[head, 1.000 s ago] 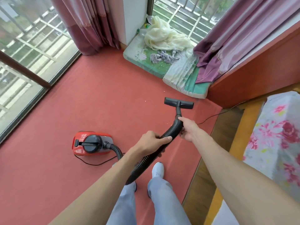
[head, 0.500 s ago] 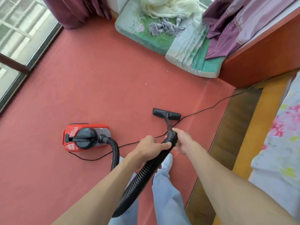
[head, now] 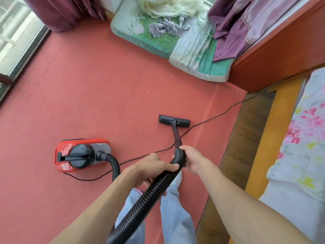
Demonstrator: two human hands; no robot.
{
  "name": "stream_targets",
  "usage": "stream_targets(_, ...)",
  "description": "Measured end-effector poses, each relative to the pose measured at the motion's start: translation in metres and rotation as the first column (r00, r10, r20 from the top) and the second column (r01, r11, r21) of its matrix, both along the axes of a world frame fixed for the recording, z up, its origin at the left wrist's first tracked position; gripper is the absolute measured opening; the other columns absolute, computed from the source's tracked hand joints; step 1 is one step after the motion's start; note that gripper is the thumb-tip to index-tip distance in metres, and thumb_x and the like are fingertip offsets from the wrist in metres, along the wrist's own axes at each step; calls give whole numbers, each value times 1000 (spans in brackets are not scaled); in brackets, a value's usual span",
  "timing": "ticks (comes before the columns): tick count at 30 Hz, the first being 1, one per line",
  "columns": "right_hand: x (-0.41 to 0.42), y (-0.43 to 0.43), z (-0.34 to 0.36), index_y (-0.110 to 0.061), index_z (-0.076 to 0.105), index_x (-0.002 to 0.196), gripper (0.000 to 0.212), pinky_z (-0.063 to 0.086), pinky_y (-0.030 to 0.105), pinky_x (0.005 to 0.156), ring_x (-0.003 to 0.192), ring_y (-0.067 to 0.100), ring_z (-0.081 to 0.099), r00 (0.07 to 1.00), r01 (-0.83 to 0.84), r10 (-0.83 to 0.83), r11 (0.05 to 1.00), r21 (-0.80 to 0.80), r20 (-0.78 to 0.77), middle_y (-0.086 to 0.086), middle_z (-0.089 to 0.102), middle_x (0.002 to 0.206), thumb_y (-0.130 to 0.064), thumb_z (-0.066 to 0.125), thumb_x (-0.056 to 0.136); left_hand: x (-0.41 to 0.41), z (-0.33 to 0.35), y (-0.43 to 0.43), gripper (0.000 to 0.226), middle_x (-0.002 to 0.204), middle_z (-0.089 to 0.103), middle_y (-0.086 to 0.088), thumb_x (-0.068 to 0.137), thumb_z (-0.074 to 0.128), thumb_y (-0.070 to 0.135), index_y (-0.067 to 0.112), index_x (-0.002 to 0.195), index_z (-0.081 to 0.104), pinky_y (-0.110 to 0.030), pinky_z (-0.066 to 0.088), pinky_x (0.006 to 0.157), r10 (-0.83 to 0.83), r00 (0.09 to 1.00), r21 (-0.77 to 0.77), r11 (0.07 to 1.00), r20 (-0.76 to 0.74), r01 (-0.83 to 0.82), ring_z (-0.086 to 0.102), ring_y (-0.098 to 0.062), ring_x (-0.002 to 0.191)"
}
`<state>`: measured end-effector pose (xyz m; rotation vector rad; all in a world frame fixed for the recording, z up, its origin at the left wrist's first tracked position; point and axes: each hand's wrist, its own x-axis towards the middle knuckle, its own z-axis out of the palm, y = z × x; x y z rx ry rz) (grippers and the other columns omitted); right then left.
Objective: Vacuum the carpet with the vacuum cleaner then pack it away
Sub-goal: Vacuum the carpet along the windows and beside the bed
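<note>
Here the left hand (head: pixel 154 166) and the right hand (head: pixel 193 160) grip the hose (head: pixel 152 190), the right nearer the brush head (head: pixel 174 121) lying sideways straight ahead.

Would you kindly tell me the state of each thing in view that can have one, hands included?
vacuum canister, upright on the carpet.
hose, attached to the vacuum canister, lifted off the carpet.
left hand, grips the hose from above.
right hand, grips the hose's front end.
floor nozzle, down on the carpet.
power cord, unwound, trailing across the carpet.
carpet, flat, pale specks on it.
</note>
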<state>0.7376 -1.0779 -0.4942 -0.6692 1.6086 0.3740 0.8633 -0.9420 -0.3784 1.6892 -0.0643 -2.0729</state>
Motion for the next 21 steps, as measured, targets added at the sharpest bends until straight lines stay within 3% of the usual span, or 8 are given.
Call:
stream_targets(5, 0, 8, 2, -5, 62, 118, 37, 51, 32, 75, 90, 26, 63, 1000, 8, -9, 1000, 12, 16, 14, 68, 105, -28, 57, 89, 5, 2, 5, 45, 77, 73, -22, 88, 72, 40, -5, 91, 66, -40, 62, 58, -37, 999, -1, 999, 7, 37, 72, -36, 65)
stream_targets(10, 25, -7, -13, -5, 62, 121, 38, 52, 30, 66, 86, 26, 65, 999, -11, 18, 991, -130, 49, 17, 69, 115, -30, 60, 92, -25, -14, 3, 43, 68, 67, -14, 88, 68, 45, 3, 81, 63, -45, 61, 64, 127, 969, -14, 992, 213, -127, 73, -35, 63)
stream_targets(12, 32, -13, -10, -3, 62, 118, 39, 56, 37, 76, 86, 29, 67, 996, -55, 66, 985, -167, 64, 18, 70, 112, -30, 66, 90, -40, -14, 5, 42, 67, 70, -14, 88, 63, 46, 6, 77, 63, -41, 63, 67, 185, 947, -38, 983, 261, -182, 75, -37, 69)
stream_targets(15, 35, -23, 13, -2, 61, 113, 40, 55, 45, 90, 95, 33, 69, 987, -145, 156, 967, -211, 38, 20, 71, 107, -30, 71, 86, -49, 3, 5, 40, 73, 69, -15, 90, 63, 45, 8, 75, 64, -38, 61, 66, 288, 944, -97, 956, 159, -276, 73, -35, 70)
stream_targets(21, 84, -41, 95, 2, 64, 109, 32, 51, 41, 77, 78, 30, 63, 940, -307, 331, 928, -211, 88, 19, 68, 91, -23, 67, 88, -9, 61, 4, 46, 79, 67, -14, 76, 67, 54, 8, 80, 66, -56, 58, 81, 324, 939, -205, 933, 115, -297, 67, -30, 73)
